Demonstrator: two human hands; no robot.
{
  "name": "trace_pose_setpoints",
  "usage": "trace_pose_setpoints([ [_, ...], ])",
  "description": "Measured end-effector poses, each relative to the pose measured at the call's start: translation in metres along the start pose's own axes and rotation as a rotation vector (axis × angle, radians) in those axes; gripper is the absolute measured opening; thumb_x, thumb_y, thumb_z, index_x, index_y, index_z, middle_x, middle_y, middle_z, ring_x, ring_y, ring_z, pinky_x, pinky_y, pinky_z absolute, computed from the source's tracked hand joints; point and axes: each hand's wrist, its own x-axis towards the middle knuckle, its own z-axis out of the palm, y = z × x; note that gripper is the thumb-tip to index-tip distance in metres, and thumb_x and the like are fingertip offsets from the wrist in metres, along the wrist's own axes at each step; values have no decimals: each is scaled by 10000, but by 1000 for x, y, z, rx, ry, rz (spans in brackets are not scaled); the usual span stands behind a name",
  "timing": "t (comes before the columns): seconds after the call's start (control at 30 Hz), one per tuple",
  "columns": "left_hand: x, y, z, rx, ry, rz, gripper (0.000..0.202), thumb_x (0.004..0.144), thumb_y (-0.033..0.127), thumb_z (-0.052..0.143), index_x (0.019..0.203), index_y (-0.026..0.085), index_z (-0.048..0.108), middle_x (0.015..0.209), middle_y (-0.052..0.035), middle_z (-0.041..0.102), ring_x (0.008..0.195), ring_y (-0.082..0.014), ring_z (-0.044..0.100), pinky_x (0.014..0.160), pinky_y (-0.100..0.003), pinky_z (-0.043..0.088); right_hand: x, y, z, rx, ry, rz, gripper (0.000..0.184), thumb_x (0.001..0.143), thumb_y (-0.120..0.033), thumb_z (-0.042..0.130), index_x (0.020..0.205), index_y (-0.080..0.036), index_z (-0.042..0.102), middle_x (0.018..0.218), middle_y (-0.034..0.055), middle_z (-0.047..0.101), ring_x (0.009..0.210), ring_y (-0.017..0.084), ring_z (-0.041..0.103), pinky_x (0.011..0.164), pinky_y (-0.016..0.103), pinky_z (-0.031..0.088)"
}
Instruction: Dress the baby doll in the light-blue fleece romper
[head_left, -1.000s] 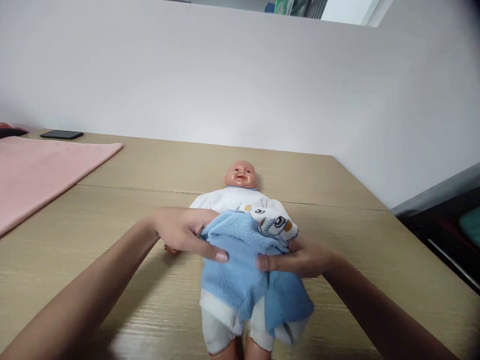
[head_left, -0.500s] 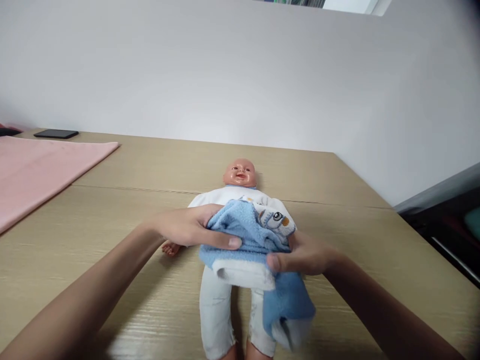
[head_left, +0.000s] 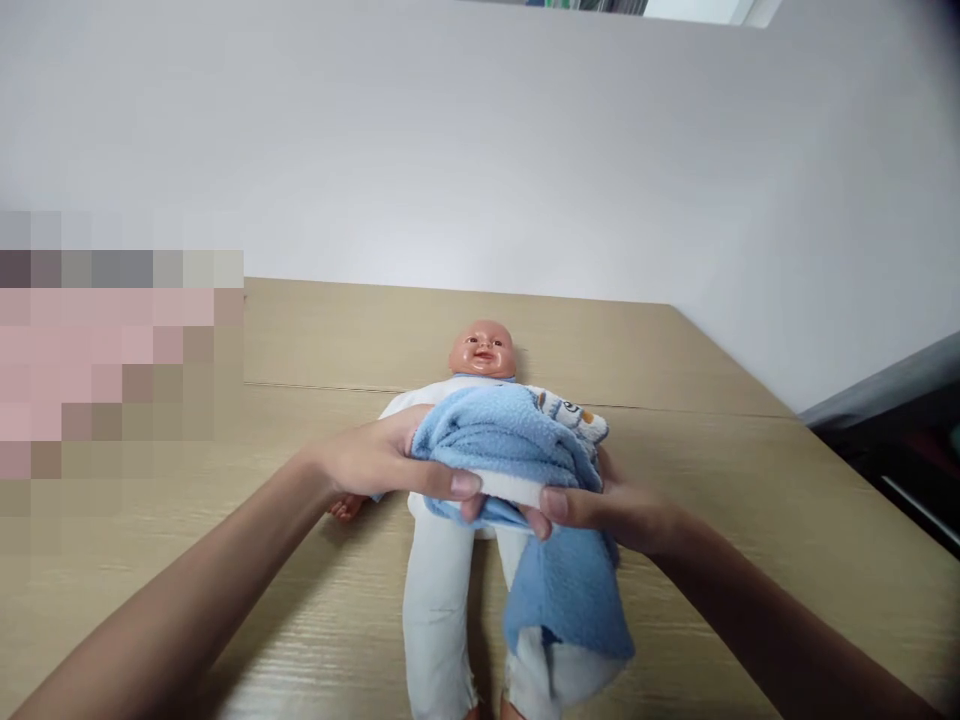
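Note:
A baby doll (head_left: 481, 349) lies on its back on the wooden table (head_left: 697, 440), head away from me, in a white top and white leggings (head_left: 433, 620). A blue fleece garment (head_left: 517, 440) with a cartoon face is bunched over its belly. My left hand (head_left: 382, 460) grips the garment's left side, thumb on top. The garment's right side is pinched in my right hand (head_left: 600, 505) at the doll's waist. One blue leg of the garment hangs down over the doll's right-side leg.
A blurred pink patch (head_left: 90, 370) covers the table's far left. A white wall (head_left: 480, 150) stands right behind the table. The table's right edge drops to a dark area (head_left: 900, 440) with furniture.
Both hands have pushed the blue garment up from the doll's legs to its belly, baring the white leggings. The left area is now pixelated.

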Motion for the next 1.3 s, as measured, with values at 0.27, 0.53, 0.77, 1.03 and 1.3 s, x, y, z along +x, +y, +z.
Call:
trace_pose_setpoints([
  [0.27,13,-6,14,154,230,-59,562,802,211,880,1342,242,728,1182,-7,786,1108,-233,692,960,-309,553,0,-4,18,-178,126,-88,287,823,-334,911,1053,-244,765,1014,30,818,985,265,774,960,400,679],
  [0.53,18,-3,32,250,622,-100,289,920,210,630,1205,242,665,873,56,679,789,-160,641,725,-266,494,6,4,20,-571,631,-131,185,895,-279,731,1075,-250,759,1146,68,839,1105,324,779,1029,446,621],
  [0.77,21,-2,57,272,711,-35,214,993,225,608,1200,243,661,886,52,670,753,-157,616,717,-280,492,7,5,20,-1012,834,35,161,890,-363,599,907,-242,705,935,144,822,1003,430,778,928,558,588],
  [1.03,6,-8,85,127,888,59,203,989,258,660,1132,273,517,792,88,600,736,-152,614,695,-258,467,-4,-7,8,-329,673,69,670,806,-321,889,1416,-247,620,1257,78,844,1102,290,816,898,377,658],
  [1.3,-16,-13,115,27,877,16,473,863,187,704,1243,292,443,725,121,580,665,-147,551,644,-241,450,-31,-11,44,-588,673,-246,927,781,-171,822,1629,-309,475,1643,111,621,1472,344,645,1200,469,560],
])
